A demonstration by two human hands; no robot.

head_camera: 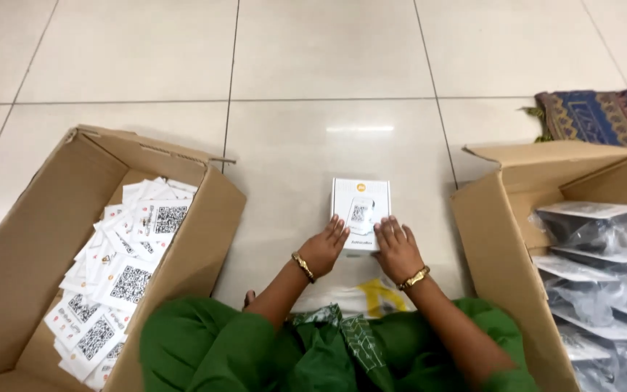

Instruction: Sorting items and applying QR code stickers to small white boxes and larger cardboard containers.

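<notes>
Head view, looking down at a tiled floor. Person seated on it, green garment across the lap.

Small white box lies flat on the floor, straight ahead of the lap, between two open cardboard cartons. It carries a printed square code pattern on its top face.

Left hand: rests on the near left corner of the white box, fingers laid together and pointing up and right, fingertips on the box edge. Grip flat, not closed around anything. Gold bangle at the wrist.

Right hand: on the near right corner of the box, fingers slightly spread over the top face, palm down. Also a flat press, no pinch. Gold bangle at this wrist too.

Hands sit just beside each other, a narrow gap between them; box extends away from both.

Left carton: holds a loose heap of white cards with code patterns.

Right carton: holds stacked dark items in clear plastic wrap.

Patterned rug at the far right edge, behind the right carton
</notes>
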